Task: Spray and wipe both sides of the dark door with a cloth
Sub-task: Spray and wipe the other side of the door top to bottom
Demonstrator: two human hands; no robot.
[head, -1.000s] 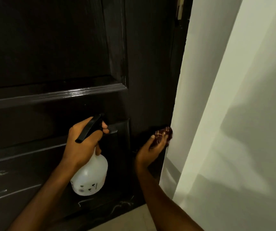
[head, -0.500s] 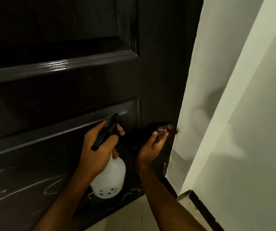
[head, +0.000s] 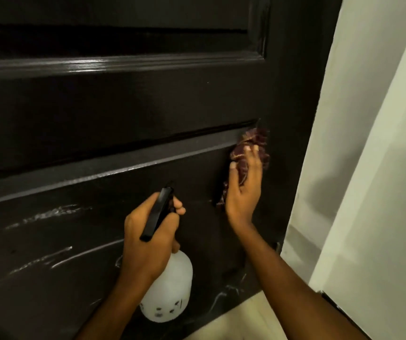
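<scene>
The dark panelled door fills the left and middle of the head view. My right hand presses a dark red patterned cloth flat against the door, at the upper right corner of the lower panel. My left hand grips the black trigger head of a white spray bottle, held low in front of the lower panel with its nozzle toward the door. Pale streaks mark the lower panel to the left of the bottle.
A white wall stands right of the door's edge. Pale floor tile shows below the door. A dark skirting strip runs along the wall's foot at the lower right.
My right hand has slid the cloth from the door's right edge up and left onto the panel corner. The view has moved closer and lower; my left hand still holds the bottle.
</scene>
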